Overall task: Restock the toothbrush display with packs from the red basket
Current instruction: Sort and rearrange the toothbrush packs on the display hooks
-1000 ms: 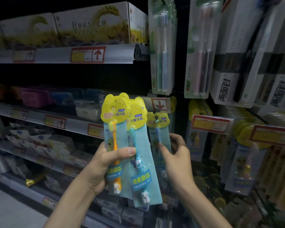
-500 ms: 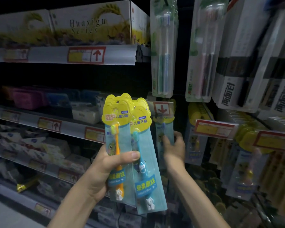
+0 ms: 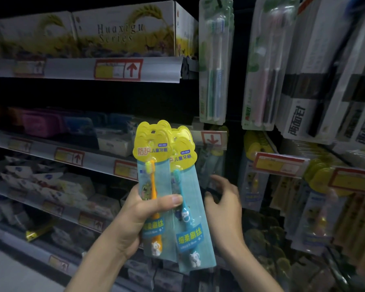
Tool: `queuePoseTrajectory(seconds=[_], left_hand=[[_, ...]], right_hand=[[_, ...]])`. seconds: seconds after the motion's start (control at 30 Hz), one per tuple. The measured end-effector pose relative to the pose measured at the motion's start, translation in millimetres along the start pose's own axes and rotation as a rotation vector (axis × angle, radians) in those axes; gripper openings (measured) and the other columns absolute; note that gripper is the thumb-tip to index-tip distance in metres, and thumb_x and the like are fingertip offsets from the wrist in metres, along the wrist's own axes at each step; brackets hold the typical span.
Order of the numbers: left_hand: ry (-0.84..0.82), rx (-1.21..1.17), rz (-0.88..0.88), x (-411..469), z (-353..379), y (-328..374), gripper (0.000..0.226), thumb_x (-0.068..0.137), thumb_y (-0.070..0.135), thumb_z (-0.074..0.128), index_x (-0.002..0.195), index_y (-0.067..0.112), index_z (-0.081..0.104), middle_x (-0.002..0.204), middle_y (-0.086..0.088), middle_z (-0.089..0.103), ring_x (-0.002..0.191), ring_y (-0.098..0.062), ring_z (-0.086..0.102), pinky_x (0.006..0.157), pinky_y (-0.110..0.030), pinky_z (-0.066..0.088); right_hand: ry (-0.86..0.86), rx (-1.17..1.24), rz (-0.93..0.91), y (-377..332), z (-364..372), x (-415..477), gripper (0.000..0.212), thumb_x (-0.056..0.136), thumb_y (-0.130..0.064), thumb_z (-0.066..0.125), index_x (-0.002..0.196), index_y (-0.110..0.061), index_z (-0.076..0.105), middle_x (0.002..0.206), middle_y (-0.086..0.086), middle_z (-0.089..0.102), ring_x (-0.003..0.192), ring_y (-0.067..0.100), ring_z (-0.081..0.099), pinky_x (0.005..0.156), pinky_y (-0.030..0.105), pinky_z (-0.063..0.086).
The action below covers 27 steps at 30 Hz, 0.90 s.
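- Clamped between thumb and fingers, the left hand (image 3: 139, 220) grips a fanned bunch of children's toothbrush packs (image 3: 169, 157) by their lower halves. 2 show in front, the orange-brush pack (image 3: 153, 186) and the blue-brush pack (image 3: 187, 209), with more yellow headers behind them.
- The right hand (image 3: 223, 203) is spread and relaxed and holds nothing. It reaches past the bunch toward a hanging pack (image 3: 211, 165) at the left edge of the toothbrush display (image 3: 259, 186), under a price tag (image 3: 212, 139) with a down arrow. Blur hides whether its fingertips touch that pack.
- The red basket is out of view.
- The step in hand looks like hanging packs 1 at a time on the row at the display's left edge, with the right hand free between placements.
- The next move probably calls for the right hand to pinch 1 pack from the fan near its header, while the left hand loosens just enough to let only that 1 go.
- The header hole then has to meet the hook, which is lost in the dark behind the price tag, so the pack should go on slowly and squarely.
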<state>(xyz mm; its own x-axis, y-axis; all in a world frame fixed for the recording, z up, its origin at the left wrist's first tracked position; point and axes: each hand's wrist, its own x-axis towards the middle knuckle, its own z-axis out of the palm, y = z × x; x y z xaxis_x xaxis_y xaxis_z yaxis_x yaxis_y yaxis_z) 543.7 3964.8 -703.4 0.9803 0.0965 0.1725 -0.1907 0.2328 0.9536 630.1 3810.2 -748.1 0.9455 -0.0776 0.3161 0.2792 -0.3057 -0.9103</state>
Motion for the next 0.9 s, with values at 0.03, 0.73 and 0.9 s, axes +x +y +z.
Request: queuePoseTrajectory(seconds=[0.03, 0.73, 0.9], left_hand=[[0.0, 0.002, 0.001, -1.5, 0.0, -0.7, 0.055, 0.061, 0.02, 0.084, 0.114, 0.008, 0.077, 0.119, -0.026, 0.074, 0.108, -0.046, 0.072, 0.093, -0.054, 0.061], [0.091, -0.033, -0.17, -56.2, 24.2, -46.0, 0.043, 0.065, 0.005, 0.082, 0.108, 0.008, 0.08, 0.11, -0.031, 0.075, 0.098, -0.049, 0.074, 0.08, -0.046, 0.063], [0.138, -0.097, -0.228, -60.7, 30.0, -60.9, 0.045, 0.062, 0.001, 0.081, 0.107, 0.005, 0.079, 0.109, -0.032, 0.075, 0.092, -0.045, 0.076, 0.076, -0.046, 0.065]], right_hand=[[-0.042, 0.072, 0.018, -3.8, -7.1, -7.0, 0.033, 0.096, -0.008, 0.062, 0.12, -0.03, 0.068, 0.123, -0.011, 0.065, 0.115, 0.009, 0.064, 0.107, 0.041, 0.051], [-0.447, 0.54, 0.197, -16.3, -55.7, -66.2, 0.044, 0.067, -0.021, 0.093, 0.106, -0.009, 0.075, 0.098, 0.012, 0.08, 0.095, 0.038, 0.076, 0.085, 0.047, 0.06], [-0.457, 0.557, 0.299, -11.6, -57.9, -71.9, 0.04, 0.076, -0.001, 0.087, 0.109, -0.001, 0.066, 0.097, 0.019, 0.079, 0.095, 0.046, 0.074, 0.084, 0.054, 0.061]])
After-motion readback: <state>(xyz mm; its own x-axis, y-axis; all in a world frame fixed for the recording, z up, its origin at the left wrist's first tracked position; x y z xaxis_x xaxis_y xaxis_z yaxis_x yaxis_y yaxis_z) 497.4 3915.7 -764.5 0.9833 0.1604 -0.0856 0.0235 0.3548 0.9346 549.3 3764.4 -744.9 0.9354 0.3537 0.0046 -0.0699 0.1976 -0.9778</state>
